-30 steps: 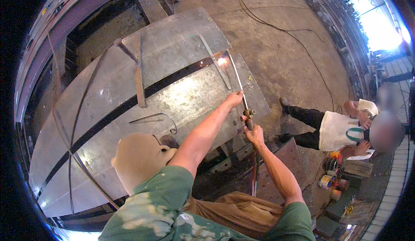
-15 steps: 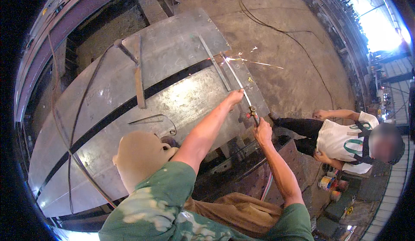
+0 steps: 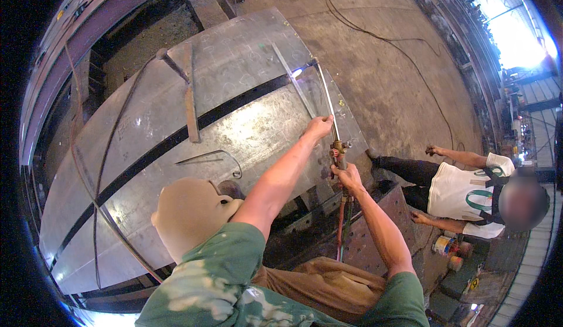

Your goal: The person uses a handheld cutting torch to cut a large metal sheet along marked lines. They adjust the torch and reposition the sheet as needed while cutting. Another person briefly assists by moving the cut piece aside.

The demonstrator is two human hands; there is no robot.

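Note:
My right hand is closed round the handle of a cutting torch, just behind its brass valves. Farther up, my left hand grips the torch's long metal tube. A small blue-white flame burns at the tip, pointing left. Beneath it lies a large curved steel plate, split by a long dark gap. A narrow metal strip lies across the far end of that gap. Red and green hoses run down from the handle.
A rusty flat bar bridges the gap farther left. A bent rod and dark cables lie on the plate. At right stands another person in a white shirt. Paint cans and a perforated metal block are nearby.
The torch has turned so its head points left, and the sparks at its tip are gone. My right hand has moved slightly up and left. The other person's hands have shifted.

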